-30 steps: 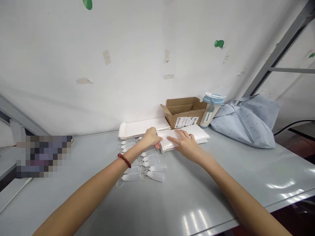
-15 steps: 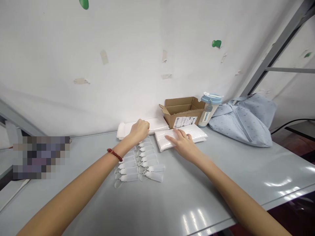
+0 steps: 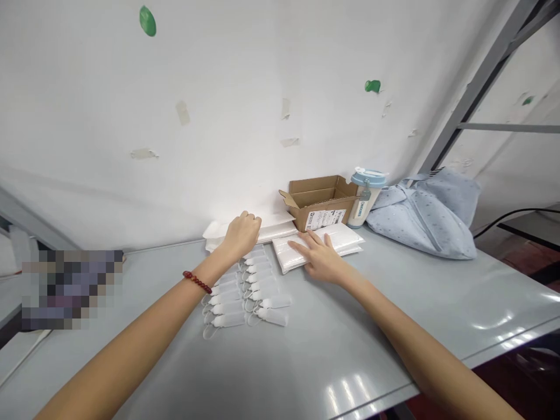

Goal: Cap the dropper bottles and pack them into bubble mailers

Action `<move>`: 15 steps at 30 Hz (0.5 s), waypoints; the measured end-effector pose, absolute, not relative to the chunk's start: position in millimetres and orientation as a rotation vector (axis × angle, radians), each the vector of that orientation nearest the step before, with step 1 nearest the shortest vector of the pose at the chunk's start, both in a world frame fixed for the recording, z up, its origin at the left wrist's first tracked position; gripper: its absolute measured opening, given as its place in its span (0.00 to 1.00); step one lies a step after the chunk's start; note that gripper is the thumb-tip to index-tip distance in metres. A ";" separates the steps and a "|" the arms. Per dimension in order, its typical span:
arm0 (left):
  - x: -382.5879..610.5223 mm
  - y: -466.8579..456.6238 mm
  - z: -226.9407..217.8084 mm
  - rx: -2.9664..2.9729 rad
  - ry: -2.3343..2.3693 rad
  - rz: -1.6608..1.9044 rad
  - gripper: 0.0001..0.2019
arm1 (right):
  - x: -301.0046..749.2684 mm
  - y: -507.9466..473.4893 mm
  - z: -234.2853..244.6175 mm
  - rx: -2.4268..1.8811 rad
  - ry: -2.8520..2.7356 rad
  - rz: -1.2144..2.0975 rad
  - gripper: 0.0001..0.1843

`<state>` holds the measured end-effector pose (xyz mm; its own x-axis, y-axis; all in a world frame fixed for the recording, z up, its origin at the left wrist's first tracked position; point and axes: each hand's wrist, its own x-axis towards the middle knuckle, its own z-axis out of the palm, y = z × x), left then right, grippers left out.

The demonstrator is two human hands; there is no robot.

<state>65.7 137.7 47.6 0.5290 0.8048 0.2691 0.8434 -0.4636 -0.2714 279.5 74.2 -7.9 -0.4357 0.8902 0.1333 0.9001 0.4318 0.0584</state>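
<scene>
My left hand [image 3: 242, 233], with a red bead bracelet at its wrist, is curled into a fist over the far stack of white bags [image 3: 275, 230] near the wall; whether it holds anything is hidden. My right hand [image 3: 318, 256] lies flat with fingers spread on the nearer stack of white bags [image 3: 339, 239]. Between my arms, several small white squeeze bottles [image 3: 258, 286] lie in two rows on the grey table [image 3: 350, 344].
An open cardboard box [image 3: 321, 201] stands by the wall, with a blue-lidded cup [image 3: 364, 198] beside it. A pale blue fabric bag [image 3: 424, 216] lies to the right. A metal frame post [image 3: 476, 81] rises at right. A blurred patch sits far left.
My left hand has moved from the nearer bag stack back and left to the far stack by the wall. My right hand stayed on the nearer stack.
</scene>
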 end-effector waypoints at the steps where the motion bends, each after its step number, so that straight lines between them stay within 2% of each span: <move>1: 64.4 137.6 51.2 -2.384 -1.351 -0.160 0.11 | 279.9 74.4 -7.6 -1.620 -2.591 -0.172 0.40; 8: 50.4 117.0 68.3 -2.314 -1.210 -0.234 0.12 | 279.0 72.8 -7.2 -1.589 -2.609 -0.136 0.41; 15: 22.1 66.4 57.5 -2.203 -1.103 -0.414 0.13 | 279.7 71.4 -7.2 -1.551 -2.579 -0.176 0.40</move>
<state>22.1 66.4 57.5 0.5997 0.6011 0.5283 0.8002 -0.4492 -0.3973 279.7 71.4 -7.2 -0.4646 0.8694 0.1682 0.8842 0.4659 0.0341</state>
